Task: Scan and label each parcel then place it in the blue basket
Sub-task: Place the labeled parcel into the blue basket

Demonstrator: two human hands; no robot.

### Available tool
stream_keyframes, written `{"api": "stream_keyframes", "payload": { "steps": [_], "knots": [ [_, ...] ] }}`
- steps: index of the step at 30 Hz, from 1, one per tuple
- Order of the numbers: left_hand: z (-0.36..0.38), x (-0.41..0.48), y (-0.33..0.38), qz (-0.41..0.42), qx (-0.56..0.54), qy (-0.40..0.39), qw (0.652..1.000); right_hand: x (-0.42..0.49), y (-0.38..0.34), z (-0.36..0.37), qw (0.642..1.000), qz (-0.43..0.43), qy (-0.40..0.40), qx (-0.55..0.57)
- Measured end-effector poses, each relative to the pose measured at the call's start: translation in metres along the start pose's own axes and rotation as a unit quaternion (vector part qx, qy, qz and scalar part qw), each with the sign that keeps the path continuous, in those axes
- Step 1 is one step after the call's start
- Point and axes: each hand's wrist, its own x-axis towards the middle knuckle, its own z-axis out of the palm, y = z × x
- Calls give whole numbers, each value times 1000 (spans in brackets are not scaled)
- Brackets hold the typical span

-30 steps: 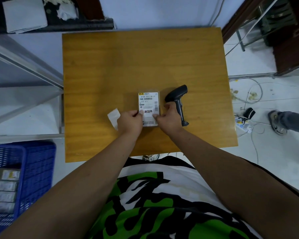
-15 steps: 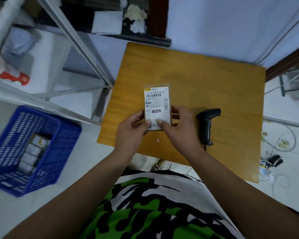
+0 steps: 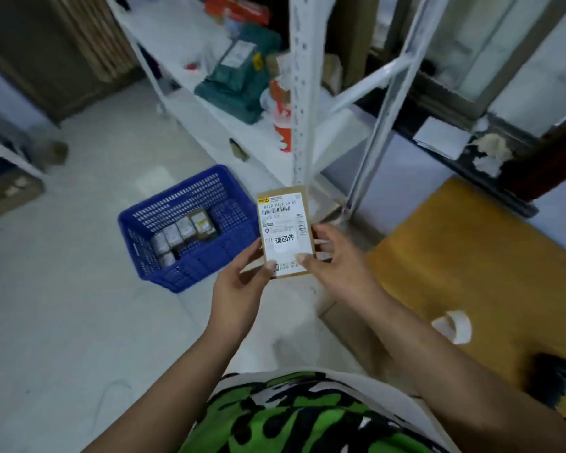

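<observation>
Now: L hand (image 3: 239,284) + R hand (image 3: 335,261) both pinch parcel (image 3: 285,235) at lower corners. I judge it light, stiff, flat; edge grip OK. Blue basket (image 3: 190,266) sits beyond L hand.

Labelled parcel (image 3: 283,233) in both hands (image 3: 239,289) (image 3: 337,266)

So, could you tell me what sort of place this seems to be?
Probably a small parcel-sorting or returns room: the parcel carries a barcoded shipping label, the blue basket on the floor holds more parcels, and loaded white metal shelving stands behind it.
</observation>
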Motion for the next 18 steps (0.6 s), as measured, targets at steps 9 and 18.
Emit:
{"api": "stream_keyframes", "payload": {
  "steps": [9, 18],
  "knots": [
    [-203, -4, -32, -24, -63, 113, 991, 29, -68, 198, 990, 18, -141, -12],
    [-292, 58, -66, -63, -79, 224, 969, 103, -110, 299, 968, 116, -217, 57]
  ]
}}
